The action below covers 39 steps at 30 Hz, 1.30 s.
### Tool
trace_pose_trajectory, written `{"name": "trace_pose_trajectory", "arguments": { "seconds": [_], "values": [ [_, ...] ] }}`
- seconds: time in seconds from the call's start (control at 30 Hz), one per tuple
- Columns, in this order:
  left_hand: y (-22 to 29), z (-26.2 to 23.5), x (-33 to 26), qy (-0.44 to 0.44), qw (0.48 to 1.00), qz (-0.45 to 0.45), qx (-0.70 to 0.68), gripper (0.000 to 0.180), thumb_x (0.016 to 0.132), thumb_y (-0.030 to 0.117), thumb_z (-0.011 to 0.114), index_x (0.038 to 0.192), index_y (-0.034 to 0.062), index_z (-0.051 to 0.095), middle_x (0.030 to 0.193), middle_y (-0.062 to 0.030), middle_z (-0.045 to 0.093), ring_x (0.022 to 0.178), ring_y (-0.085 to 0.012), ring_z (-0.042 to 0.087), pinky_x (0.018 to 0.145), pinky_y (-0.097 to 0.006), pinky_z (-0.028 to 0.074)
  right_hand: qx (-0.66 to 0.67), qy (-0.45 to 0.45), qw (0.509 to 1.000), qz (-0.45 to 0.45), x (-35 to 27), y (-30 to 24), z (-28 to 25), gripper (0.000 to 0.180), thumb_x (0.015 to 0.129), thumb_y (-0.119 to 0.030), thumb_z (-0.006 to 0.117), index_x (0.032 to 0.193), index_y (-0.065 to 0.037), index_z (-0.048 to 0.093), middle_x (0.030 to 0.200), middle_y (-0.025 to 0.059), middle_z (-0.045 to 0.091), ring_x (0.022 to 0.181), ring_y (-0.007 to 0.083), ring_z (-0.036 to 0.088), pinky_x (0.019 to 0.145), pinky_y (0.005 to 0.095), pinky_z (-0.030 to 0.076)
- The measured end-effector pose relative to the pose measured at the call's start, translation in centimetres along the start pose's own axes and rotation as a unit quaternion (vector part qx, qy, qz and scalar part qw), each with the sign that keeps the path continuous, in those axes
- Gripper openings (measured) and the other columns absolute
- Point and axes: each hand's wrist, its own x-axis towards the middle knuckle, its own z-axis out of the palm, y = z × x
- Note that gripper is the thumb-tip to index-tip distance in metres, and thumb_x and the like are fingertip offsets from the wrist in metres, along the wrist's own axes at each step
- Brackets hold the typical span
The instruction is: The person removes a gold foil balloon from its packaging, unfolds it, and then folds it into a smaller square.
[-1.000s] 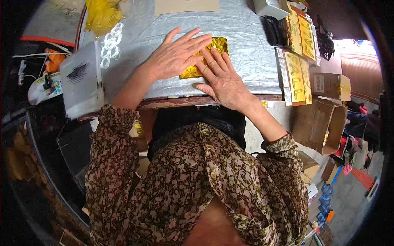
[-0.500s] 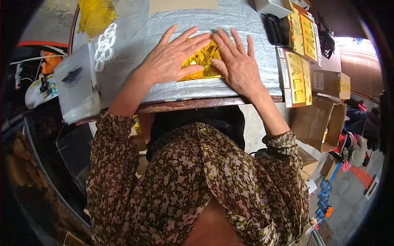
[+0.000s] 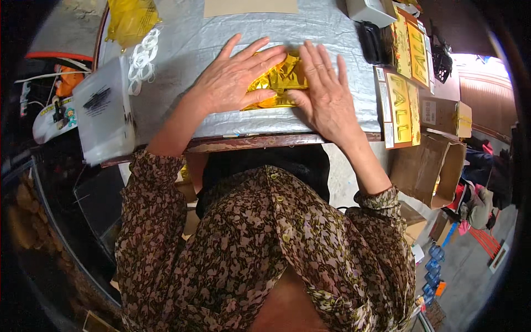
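Observation:
A shiny gold foil piece (image 3: 289, 77), creased and folded, lies flat on the silver-grey covered table (image 3: 221, 124) close to its near edge. My left hand (image 3: 231, 77) rests over the left part of the foil, fingers stretched out and thumb pressing on it. On the foil's right edge lies my right hand (image 3: 327, 91), palm down, its fingers straight and its thumb at the near right corner. Parts of the foil under both hands are hidden.
A yellow bag (image 3: 131, 22) and white rings (image 3: 145, 62) lie at the far left, near a clear plastic bag (image 3: 102, 110) over the edge. Printed gold packages (image 3: 398, 108), a black case (image 3: 371, 43) and a white box (image 3: 371, 11) are at right. Cardboard (image 3: 251, 6) lies at the back.
My right hand has slid rightward across the foil, its fingers closer together, and more foil shows between the hands. My left hand stays nearly in place.

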Motion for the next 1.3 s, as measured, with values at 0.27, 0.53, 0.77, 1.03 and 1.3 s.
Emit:
{"name": "trace_pose_trajectory", "arguments": {
  "seconds": [0.27, 0.53, 0.77, 1.03, 1.3],
  "values": [
    [0.0, -0.4, -0.1, -0.002, 1.0, 0.007, -0.015, 0.079, 0.099, 0.055, 0.06, 0.163, 0.0168, 0.035, 0.17, 0.0002, 0.033, 0.158, -0.0242, 0.025, 0.13, -0.057, 0.008, 0.007, -0.038, 0.999, 0.027, -1.7, 1.2, 1.3, 0.07, 0.106, -0.042, 0.053, 0.162, -0.006, 0.033, 0.167, 0.0173, 0.035, 0.156, 0.0347, 0.03, 0.127, 0.0561, 0.017],
    [0.0, -0.5, 0.0, 0.011, 1.0, 0.009, 0.005, 0.076, 0.101, 0.059, 0.054, 0.162, 0.0176, 0.037, 0.169, 0.0003, 0.034, 0.157, -0.0222, 0.026, 0.13, -0.056, 0.01, 0.18, 0.088, 0.973, 0.115, 2.0, 5.5, 1.4, 0.026, 0.091, -0.003, 0.074, 0.116, -0.006, 0.076, 0.112, 0.0119, 0.072, 0.099, 0.0253, 0.061, 0.094, 0.0349, 0.048],
    [0.1, -0.6, 0.0, 0.003, 1.0, 0.009, 0.012, 0.072, 0.102, 0.058, 0.053, 0.162, 0.02, 0.039, 0.169, 0.0002, 0.034, 0.157, -0.0224, 0.026, 0.13, -0.057, 0.011, 0.21, 0.052, 0.971, 0.105, 4.1, 6.6, 2.4, 0.014, 0.091, -0.011, 0.077, 0.104, -0.005, 0.079, 0.098, 0.0066, 0.075, 0.097, 0.023, 0.063, 0.095, 0.0355, 0.046],
    [0.1, -0.8, 0.1, -0.008, 1.0, 0.009, -0.007, 0.071, 0.1, 0.052, 0.059, 0.16, 0.0189, 0.041, 0.17, -0.0017, 0.031, 0.157, -0.0268, 0.026, 0.128, -0.06, 0.012, 0.193, 0.029, 0.975, 0.111, 4.3, 6.5, 2.1, 0.014, 0.092, -0.009, 0.076, 0.105, -0.004, 0.077, 0.101, 0.0087, 0.075, 0.099, 0.022, 0.065, 0.097, 0.0358, 0.046],
    [-0.1, -0.2, -0.1, -0.023, 1.0, -0.001, 0.016, 0.073, 0.1, 0.055, 0.057, 0.162, 0.0204, 0.039, 0.17, -0.001, 0.033, 0.158, -0.0262, 0.026, 0.129, -0.059, 0.009, 0.036, -0.005, 0.999, -0.021, 1.9, -0.1, 0.9, 0.07, 0.104, -0.033, 0.06, 0.158, 0.003, 0.035, 0.163, 0.0232, 0.038, 0.153, 0.0401, 0.033, 0.127, 0.0495, 0.024]
  ]
}}
